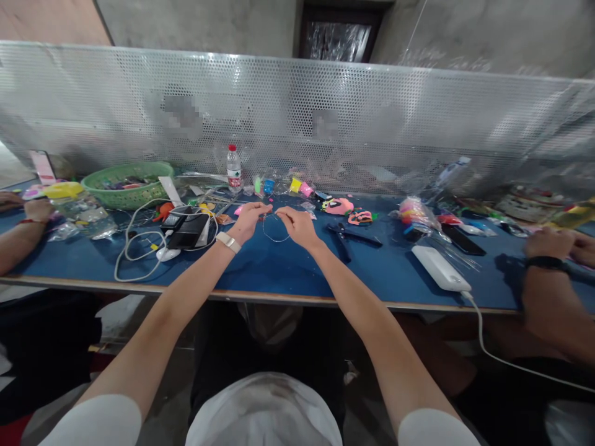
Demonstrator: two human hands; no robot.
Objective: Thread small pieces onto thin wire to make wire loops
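Note:
A thin, pale wire [275, 240] hangs in a loop between my two hands, above the blue table. My left hand [250, 221], with a white band at the wrist, pinches one end of it. Fingers closed, my right hand [297, 225] grips the other end. Pliers [349, 238] with dark handles lie to the right of my right hand. Beyond them are a pink clay piece [338, 205] and a pink, black and green striped piece [362, 216]. Small yellow [295, 184] and blue [268, 186] lumps lie in clear wrap behind my hands.
A green basket [125, 195], a red-capped bottle [234, 167] and a black power bank [190, 230] with white cables stand left. On the right lie a white power bank [440, 267] and a dark phone [463, 240]. Co-workers' hands [551, 243] work at both sides. A perforated metal screen [288, 118] runs behind.

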